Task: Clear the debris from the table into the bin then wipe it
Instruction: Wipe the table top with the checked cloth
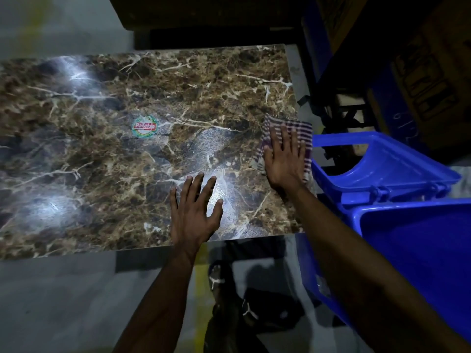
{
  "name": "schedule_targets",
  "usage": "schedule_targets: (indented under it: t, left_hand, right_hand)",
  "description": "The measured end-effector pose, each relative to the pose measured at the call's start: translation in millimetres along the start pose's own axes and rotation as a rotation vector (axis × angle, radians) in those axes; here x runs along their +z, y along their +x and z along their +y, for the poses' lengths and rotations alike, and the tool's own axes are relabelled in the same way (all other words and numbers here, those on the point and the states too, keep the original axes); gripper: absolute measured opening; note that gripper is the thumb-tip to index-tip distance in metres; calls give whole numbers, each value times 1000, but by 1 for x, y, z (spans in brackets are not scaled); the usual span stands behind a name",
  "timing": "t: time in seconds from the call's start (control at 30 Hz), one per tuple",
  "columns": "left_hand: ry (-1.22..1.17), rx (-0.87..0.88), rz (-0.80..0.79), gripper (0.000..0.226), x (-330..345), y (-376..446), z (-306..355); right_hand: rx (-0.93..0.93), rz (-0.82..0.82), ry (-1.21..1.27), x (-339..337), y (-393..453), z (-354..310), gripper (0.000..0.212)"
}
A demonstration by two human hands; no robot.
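Note:
A glossy brown marble-patterned table [107, 159] fills the left and middle of the head view. At its right edge my right hand [284, 159] presses flat, fingers spread, on a purple-and-white striped cloth [300, 133]. The cloth hangs slightly over the table's right edge. Near the front edge my left hand [195, 212] rests flat on the bare tabletop with its fingers spread. A blue plastic bin [397, 174] with its lid hanging open stands just right of the table, beside the cloth. I see no loose debris on the tabletop.
A round red-and-green sticker [144, 126] sits on the table's middle. Dark furniture stands behind the table, and cardboard boxes [423, 80] are stacked at the back right. Below the front edge are grey floor, a yellow line and my sandalled feet [219, 278].

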State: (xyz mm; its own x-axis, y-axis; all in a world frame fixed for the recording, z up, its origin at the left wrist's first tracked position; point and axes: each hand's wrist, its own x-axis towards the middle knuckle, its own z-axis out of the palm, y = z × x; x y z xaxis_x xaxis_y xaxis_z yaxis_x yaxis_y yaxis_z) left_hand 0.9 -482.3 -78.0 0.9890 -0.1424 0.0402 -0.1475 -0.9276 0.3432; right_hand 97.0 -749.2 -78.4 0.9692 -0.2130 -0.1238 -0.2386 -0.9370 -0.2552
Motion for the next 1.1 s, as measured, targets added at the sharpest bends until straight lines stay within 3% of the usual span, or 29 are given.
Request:
schedule_targets:
  t: [0.1, 0.27, 0.47, 0.57, 0.77, 0.87, 0.97, 1.1]
  left_hand:
    - [1, 2, -19, 62, 0, 0, -3]
    - [10, 3, -11, 62, 0, 0, -2]
    - [8, 16, 1, 64, 0, 1, -3]
    - [-17, -4, 3, 64, -1, 3, -2]
    - [0, 10, -25, 62, -5, 5, -4]
    - [3, 8, -46, 44, -16, 22, -2]
    - [54, 41, -61, 30, -27, 54, -4]
    - [33, 49, -56, 21, -20, 85, -10]
  right_hand:
    - [-50, -34, 16, 1, 9, -17, 63]
    - [-280, -80, 30, -7, -46, -6, 59]
    - [32, -25, -22, -17, -13, 21, 62]
    - [45, 6, -36, -16, 31, -6, 65]
    - [-257, -79, -26, -1, 14, -57, 59]
    - [-368, -139, -37, -3, -28, -35, 58]
    - [-268, -135, -28, -16, -37, 4, 58]
    - [-78, -80, -44, -24, 17, 10, 60]
